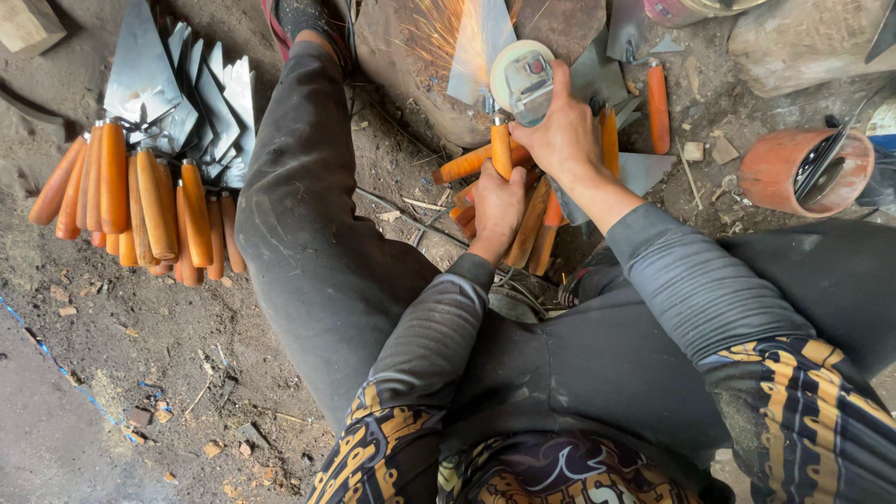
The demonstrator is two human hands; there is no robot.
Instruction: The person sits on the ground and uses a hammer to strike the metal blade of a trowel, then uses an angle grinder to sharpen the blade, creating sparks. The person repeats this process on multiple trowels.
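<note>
My left hand [495, 207] grips the orange wooden handle of a trowel [483, 56] whose pointed steel blade lies on a stone block [401, 65]. My right hand [565, 131] holds an angle grinder [523, 77] with its disc against the blade. Sparks [439, 33] spray up and left from the contact. Beneath my hands lies a loose heap of orange-handled trowels [537, 229].
A large pile of finished trowels [149, 187] with orange handles and stacked steel blades lies on the dirt floor at left. My left leg [299, 215] stretches between pile and block. An orange pipe piece [798, 168] holding tools sits at right. More trowels [658, 107] lie behind.
</note>
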